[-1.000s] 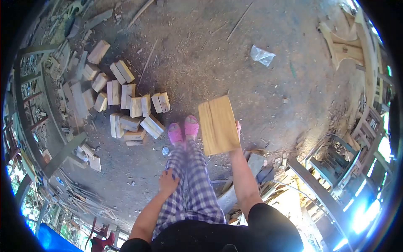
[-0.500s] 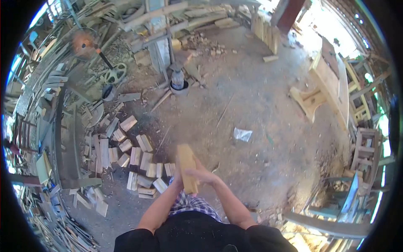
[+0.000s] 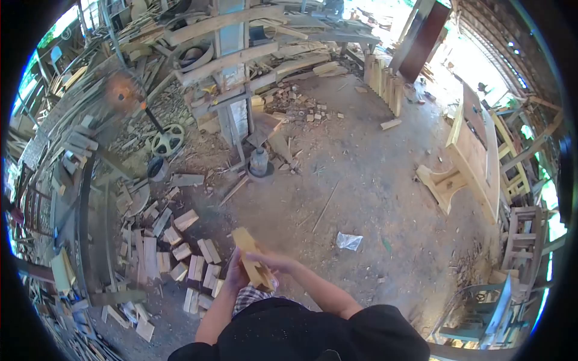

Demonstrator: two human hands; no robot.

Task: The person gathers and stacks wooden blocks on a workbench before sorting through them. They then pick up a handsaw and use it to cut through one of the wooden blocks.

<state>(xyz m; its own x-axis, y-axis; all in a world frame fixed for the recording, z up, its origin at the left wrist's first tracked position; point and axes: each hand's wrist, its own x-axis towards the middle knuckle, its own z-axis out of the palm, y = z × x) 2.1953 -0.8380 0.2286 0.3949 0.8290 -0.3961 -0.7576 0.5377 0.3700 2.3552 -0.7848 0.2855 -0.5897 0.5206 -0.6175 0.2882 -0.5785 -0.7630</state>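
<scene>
Between my two hands, in front of my body, is a light wooden block (image 3: 251,260), tilted with its upper end to the left. My left hand (image 3: 236,269) grips its left side, the fingers partly hidden behind the wood. My right hand (image 3: 274,262) lies against the right side and top face, somewhat blurred, its fingers reaching onto the wood. Just left of the hands, many cut wood blocks (image 3: 195,268) lie loose on the ground.
A clear plastic bag (image 3: 349,241) lies on the dirt floor. A bottle (image 3: 259,161) stands in a dark bowl ahead. A fan (image 3: 123,93) is at upper left. Wooden furniture (image 3: 475,162) leans at the right, and a post (image 3: 233,78) rises ahead.
My hands and the block have shifted left and a little down, and the block is tilted more. The view has moved, so the floor and its objects appear lower.
</scene>
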